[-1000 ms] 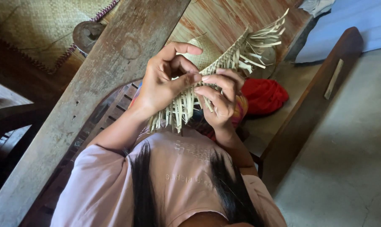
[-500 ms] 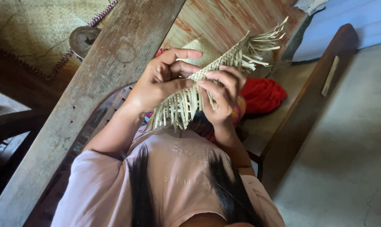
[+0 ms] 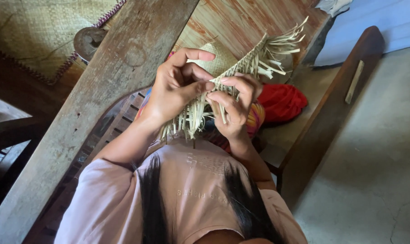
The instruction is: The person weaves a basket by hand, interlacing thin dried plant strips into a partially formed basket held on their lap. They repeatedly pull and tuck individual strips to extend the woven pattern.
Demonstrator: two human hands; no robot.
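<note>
Mid-weave on the palm-strip mat piece [image 3: 241,77], held up before the chest, above the wooden bench [image 3: 123,68]. Left hand [image 3: 175,88] pinched shut on the woven edge; right hand [image 3: 234,106] closed on loose strips [image 3: 193,119] (red cloth [image 3: 282,101] just behind). Next, probably: one strip tucked under, held taut.

A partly woven straw strip [image 3: 241,81] is held between the left hand [image 3: 177,88], on its left, and the right hand [image 3: 234,106], on its right. Loose strand ends are seen at its near and far ends. A bundle of cloth [image 3: 282,101] lies just right of the hands on a wooden bench [image 3: 322,131]. A wooden beam [image 3: 92,108] runs on the left, with a woven mat [image 3: 37,31] placed far left behind it.
</note>
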